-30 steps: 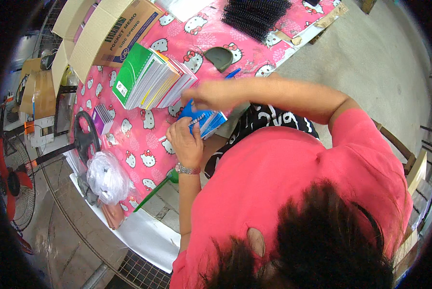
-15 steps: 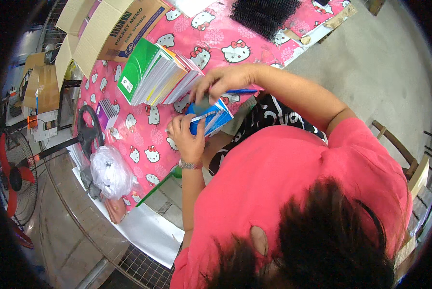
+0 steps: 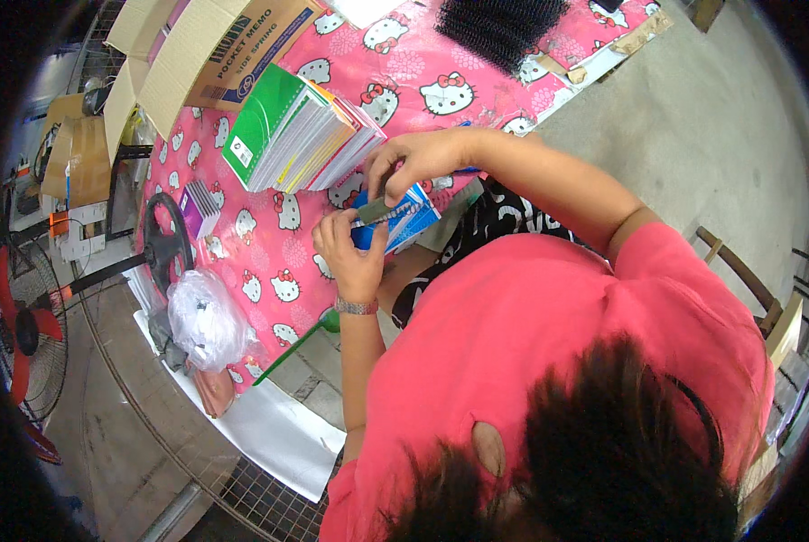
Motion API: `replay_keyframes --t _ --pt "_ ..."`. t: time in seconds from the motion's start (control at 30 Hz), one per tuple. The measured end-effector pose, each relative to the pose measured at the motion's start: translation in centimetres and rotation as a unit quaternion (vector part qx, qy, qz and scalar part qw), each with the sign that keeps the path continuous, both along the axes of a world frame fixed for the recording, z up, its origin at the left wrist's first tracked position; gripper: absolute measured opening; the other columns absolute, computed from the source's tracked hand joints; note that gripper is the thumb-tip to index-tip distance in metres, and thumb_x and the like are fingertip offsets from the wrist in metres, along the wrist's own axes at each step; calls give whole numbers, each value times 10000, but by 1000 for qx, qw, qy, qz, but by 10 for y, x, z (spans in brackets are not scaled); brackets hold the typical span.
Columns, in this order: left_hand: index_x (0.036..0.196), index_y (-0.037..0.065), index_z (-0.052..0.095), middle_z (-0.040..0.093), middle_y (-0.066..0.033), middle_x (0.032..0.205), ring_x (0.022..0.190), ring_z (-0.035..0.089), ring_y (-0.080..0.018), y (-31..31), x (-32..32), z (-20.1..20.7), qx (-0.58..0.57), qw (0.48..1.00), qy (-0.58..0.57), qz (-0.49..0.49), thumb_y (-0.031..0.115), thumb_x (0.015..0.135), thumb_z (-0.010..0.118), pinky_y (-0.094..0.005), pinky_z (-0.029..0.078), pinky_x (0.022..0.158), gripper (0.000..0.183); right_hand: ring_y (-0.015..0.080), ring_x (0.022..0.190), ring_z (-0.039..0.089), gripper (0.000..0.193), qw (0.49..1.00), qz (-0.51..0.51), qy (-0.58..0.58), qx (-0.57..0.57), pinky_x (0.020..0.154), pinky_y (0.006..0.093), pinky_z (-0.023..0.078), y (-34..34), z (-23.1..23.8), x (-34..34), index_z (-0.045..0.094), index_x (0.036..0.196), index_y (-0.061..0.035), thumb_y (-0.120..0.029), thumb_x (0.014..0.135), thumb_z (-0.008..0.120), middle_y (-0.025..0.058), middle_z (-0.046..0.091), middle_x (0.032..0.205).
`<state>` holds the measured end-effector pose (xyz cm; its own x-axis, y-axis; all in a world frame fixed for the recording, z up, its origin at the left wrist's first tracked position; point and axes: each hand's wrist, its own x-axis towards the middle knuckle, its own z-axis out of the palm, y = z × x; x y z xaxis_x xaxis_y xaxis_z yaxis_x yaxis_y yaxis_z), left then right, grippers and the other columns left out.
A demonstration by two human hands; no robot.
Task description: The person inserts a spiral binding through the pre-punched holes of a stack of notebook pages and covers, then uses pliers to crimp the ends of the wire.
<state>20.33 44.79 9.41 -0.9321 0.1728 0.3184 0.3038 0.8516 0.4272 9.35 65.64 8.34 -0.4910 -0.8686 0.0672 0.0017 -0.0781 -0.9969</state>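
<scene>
A small blue notebook with a row of dark wire loops along its edge is tilted at the near edge of the table. My left hand, a metal watch on its wrist, grips it with the thumb on the near side and the fingers along the left. My right hand comes from the right with curled fingers. It pinches a grey-green block that lies against the looped edge. Just beyond both hands stands a thick row of notebooks with a green cover in front.
A carton stands at the far left, near a small purple stack. Black wire coils lie at the back of the pink patterned table. A plastic bag, a green stick and a red-bladed fan are at the left.
My right hand has brought the grey-green block down and slightly left onto the notebook's looped edge. The blue and pink item by my right wrist is now mostly hidden. My left hand stays put.
</scene>
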Motion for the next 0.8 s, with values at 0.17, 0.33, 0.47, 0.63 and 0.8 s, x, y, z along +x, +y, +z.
replay_keyframes --t 0.17,0.33,0.47,0.63,0.8 --pt "969 61 575 565 -106 959 969 498 -322 -1 1 1 -2 1000 5 -4 239 708 751 -444 367 892 362 222 1058 546 336 978 45 -179 -93 944 327 407 0 3 0 702 994 12 -195 730 697 114 606 1056" --pt "971 56 568 564 -114 951 964 499 -328 -6 -1 4 2 1000 1 -9 216 723 753 -436 382 872 349 222 1058 552 349 995 26 -87 -31 937 340 419 -5 8 -3 699 1028 -8 -200 737 688 114 611 1074" --pt "978 51 564 546 -134 1014 989 503 -325 -25 0 1 40 999 -14 13 156 728 748 -441 413 862 328 207 1053 558 354 1000 -3 -22 10 926 338 428 -17 4 -5 695 1029 -1 -193 732 702 103 614 1074" --pt "973 37 557 524 -121 1029 934 537 -258 -34 1 -1 93 994 -49 15 85 744 729 -339 477 742 290 189 989 580 325 991 47 -113 -59 885 324 446 -26 9 0 689 1030 7 -157 749 697 84 619 1004" --pt "972 27 556 526 -94 986 829 550 -196 -39 -3 -1 128 985 -112 36 30 743 718 -289 476 680 281 194 959 594 336 977 51 -185 -89 847 321 460 -33 2 -4 711 1004 -22 -210 725 709 106 637 998"
